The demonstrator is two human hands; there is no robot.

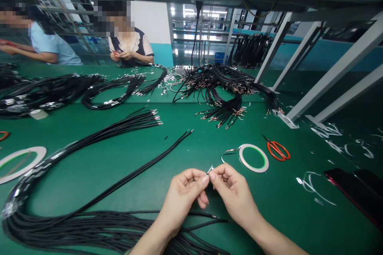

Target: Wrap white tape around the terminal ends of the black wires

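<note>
My left hand (184, 196) is closed in a pinch on the end of a thin black cable (208, 171), whose bright tip pokes up between my fingers. Thumb and forefinger of my right hand (236, 194) press together right at that tip; what they grip is too small and covered to make out. Under my left wrist runs a bundle of black cables (107, 229), curving round at the left. Several cables (143, 166) from the bundle lie apart, pointing toward the table's middle. Beyond my right hand lies a roll of white tape (266, 168) with a loose strip.
Orange-handled scissors (278, 151) lie right of the tape roll. A coiled cable heap (224, 81) sits at the back, with further coils (112, 91) leftward. Grey metal legs (326, 81) stand at right near white scraps (314, 187). Two people work across the table (179, 113).
</note>
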